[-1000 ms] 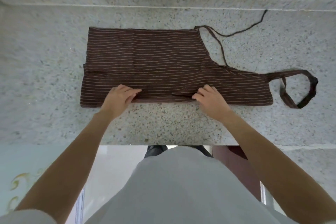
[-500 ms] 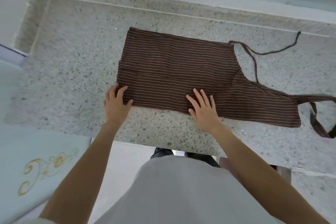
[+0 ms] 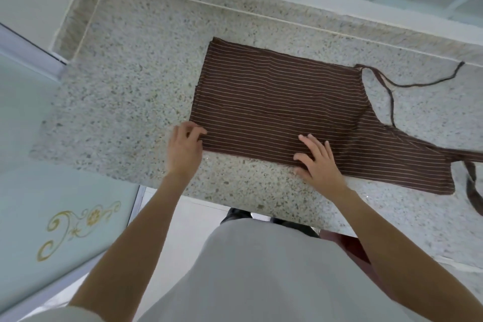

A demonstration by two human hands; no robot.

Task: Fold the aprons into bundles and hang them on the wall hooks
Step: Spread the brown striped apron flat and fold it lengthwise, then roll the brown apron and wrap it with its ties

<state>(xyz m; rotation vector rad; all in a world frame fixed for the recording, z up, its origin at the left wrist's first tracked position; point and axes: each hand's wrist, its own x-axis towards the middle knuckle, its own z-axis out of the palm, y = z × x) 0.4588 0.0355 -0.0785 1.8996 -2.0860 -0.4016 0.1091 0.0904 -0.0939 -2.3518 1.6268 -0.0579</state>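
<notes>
A brown apron [image 3: 282, 102] with thin pale stripes lies folded lengthwise on the speckled stone counter [image 3: 136, 91]. Its thin tie strap [image 3: 428, 83] trails to the far right, and its neck loop [image 3: 473, 191] runs off the right edge. My left hand [image 3: 184, 149] is at the apron's near left corner, fingers curled and pinching the edge. My right hand [image 3: 317, 162] presses flat on the near edge of the cloth, fingers spread. No wall hooks are in view.
A raised stone ledge [image 3: 261, 5] runs along the counter's back, under a window frame. A pale glass door panel with a gold ornament [image 3: 78, 227] stands at the left. The counter's near edge is just in front of my body.
The view has swung left. My left hand has slid to the apron's left corner and its fingers have curled onto the edge. My right hand stays flat on the near edge.
</notes>
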